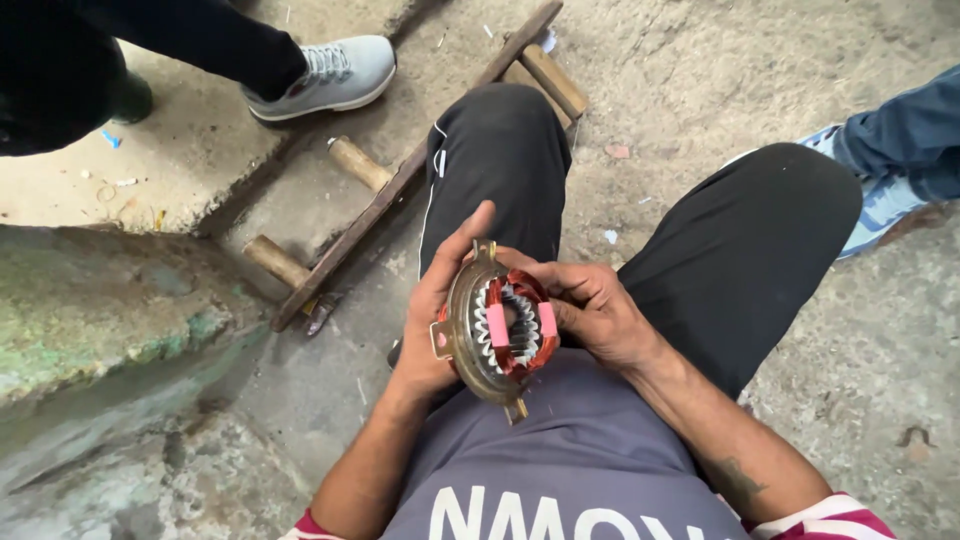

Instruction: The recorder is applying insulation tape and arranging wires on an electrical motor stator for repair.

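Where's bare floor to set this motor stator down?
Bare concrete lies right of the right knee, before the blue shoe, and left of the left hand, below the wooden frame. The lap is crowded: both hands, right hand included, grip the stator.

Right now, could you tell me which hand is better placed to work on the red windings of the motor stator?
Probably the right hand: its fingers already rest on the red windings, while the left hand supports the motor stator from behind.
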